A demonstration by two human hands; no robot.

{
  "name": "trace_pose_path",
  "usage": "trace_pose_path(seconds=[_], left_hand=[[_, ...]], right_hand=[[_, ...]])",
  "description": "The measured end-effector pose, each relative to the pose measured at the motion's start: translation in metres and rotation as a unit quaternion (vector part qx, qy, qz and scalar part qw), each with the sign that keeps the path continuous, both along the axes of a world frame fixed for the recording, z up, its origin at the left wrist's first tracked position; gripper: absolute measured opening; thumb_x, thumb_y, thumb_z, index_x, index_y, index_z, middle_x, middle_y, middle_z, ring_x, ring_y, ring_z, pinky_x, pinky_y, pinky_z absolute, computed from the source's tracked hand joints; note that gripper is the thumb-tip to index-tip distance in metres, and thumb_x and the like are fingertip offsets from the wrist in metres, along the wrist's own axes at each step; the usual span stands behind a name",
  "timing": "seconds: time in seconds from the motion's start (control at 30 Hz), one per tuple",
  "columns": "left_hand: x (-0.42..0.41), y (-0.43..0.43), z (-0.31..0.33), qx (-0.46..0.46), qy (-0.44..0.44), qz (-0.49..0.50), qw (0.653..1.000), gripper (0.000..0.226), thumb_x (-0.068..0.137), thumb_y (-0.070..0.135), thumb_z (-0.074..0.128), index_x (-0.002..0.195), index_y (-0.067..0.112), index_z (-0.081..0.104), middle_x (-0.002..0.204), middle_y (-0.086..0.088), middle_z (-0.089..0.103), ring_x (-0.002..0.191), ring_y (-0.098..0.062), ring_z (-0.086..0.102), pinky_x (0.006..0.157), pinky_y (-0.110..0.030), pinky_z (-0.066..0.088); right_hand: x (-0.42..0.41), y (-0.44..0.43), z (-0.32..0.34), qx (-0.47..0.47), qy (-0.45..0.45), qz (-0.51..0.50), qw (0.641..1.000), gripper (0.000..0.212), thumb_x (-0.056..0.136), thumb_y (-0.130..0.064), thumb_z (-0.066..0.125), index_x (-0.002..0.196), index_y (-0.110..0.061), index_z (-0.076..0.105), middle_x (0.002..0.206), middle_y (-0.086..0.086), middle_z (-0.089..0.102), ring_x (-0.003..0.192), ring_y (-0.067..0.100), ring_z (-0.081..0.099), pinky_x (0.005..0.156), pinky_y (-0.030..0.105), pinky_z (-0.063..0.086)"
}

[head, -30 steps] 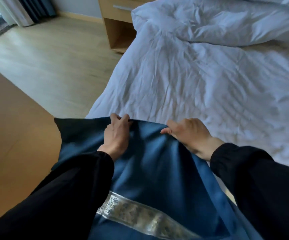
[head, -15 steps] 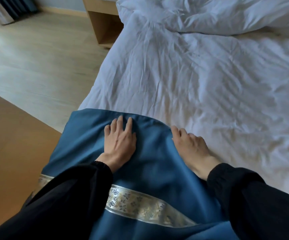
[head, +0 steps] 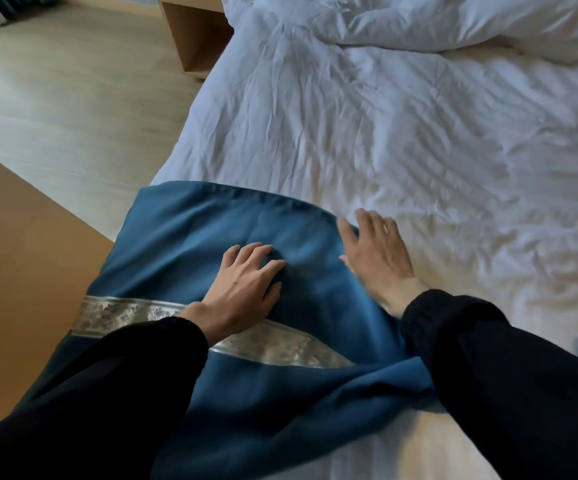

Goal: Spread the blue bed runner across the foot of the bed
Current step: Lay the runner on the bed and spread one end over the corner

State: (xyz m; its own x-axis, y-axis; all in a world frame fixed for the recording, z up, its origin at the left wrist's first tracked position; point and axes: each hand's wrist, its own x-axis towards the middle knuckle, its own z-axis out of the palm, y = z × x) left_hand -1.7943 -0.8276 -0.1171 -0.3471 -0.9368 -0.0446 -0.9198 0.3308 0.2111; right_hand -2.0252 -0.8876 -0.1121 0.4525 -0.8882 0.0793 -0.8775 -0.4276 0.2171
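The blue bed runner [head: 190, 237], with a pale patterned band across it, lies over the near left corner of the bed [head: 384, 150], bunched in folds toward me. My left hand [head: 242, 289] rests palm down on the blue cloth, fingers spread. At the runner's right edge, my right hand [head: 374, 254] lies flat with fingers apart, partly on the blue cloth and partly on the white sheet. Neither hand grips the fabric. Black sleeves cover both forearms.
A rumpled white duvet [head: 436, 22] is heaped at the head of the bed. A wooden nightstand [head: 194, 39] stands at the bed's left side on light wood flooring [head: 72, 98]. A brown wooden surface [head: 10, 254] runs along the left.
Both hands let go of the runner's far edge and laid it flat on the bed. They now press open on it, the right hand having slid toward the runner's right edge.
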Motion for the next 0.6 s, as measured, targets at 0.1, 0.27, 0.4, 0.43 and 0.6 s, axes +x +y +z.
trace_pose_path(seconds=[0.1,0.27,0.4,0.43,0.6], left_hand=[[-0.008,0.028,0.007,0.026,0.017,-0.014,0.999,0.043,0.076,0.04,0.043,0.106,0.017,0.064,0.117,-0.008,0.06,0.111,-0.031,0.053,0.095,-0.043,0.038],[-0.018,0.08,0.011,0.05,0.027,-0.069,0.996,0.036,0.073,0.042,0.048,0.098,0.024,0.065,0.105,0.002,0.064,0.103,-0.025,0.056,0.088,-0.039,0.039],[-0.034,0.12,0.011,0.016,0.039,-0.097,0.994,0.027,0.072,0.038,0.052,0.088,0.021,0.066,0.091,0.0,0.064,0.089,-0.027,0.057,0.08,-0.04,0.041],[-0.038,0.129,0.011,0.008,0.04,-0.093,0.995,0.028,0.072,0.04,0.052,0.086,0.02,0.066,0.091,0.0,0.063,0.087,-0.027,0.056,0.079,-0.04,0.042],[-0.053,0.173,0.009,0.031,0.026,-0.076,0.996,0.041,0.067,0.058,0.052,0.08,0.021,0.064,0.079,0.001,0.06,0.073,-0.022,0.057,0.065,-0.033,0.043]], right_hand=[[0.004,0.049,0.005,0.009,-0.029,0.061,0.998,0.06,0.07,-0.025,0.076,0.121,-0.002,0.053,0.128,0.032,0.047,0.12,0.046,0.043,0.093,0.053,0.038],[-0.015,0.136,-0.008,0.042,-0.057,0.136,0.988,0.026,0.088,-0.022,0.054,0.106,-0.005,0.059,0.125,0.028,0.053,0.12,0.041,0.046,0.096,0.046,0.038],[-0.033,0.185,-0.013,0.049,-0.09,0.137,0.985,0.041,0.085,-0.035,0.052,0.111,-0.004,0.06,0.126,0.027,0.054,0.118,0.04,0.05,0.1,0.047,0.037],[-0.036,0.195,-0.015,0.055,-0.084,0.145,0.984,0.044,0.084,-0.038,0.053,0.113,-0.005,0.059,0.128,0.027,0.053,0.12,0.039,0.05,0.101,0.048,0.035],[-0.046,0.233,-0.017,0.126,-0.027,0.138,0.982,0.052,0.083,-0.053,0.043,0.108,-0.011,0.06,0.143,0.029,0.037,0.134,0.038,0.036,0.107,0.052,0.032]])
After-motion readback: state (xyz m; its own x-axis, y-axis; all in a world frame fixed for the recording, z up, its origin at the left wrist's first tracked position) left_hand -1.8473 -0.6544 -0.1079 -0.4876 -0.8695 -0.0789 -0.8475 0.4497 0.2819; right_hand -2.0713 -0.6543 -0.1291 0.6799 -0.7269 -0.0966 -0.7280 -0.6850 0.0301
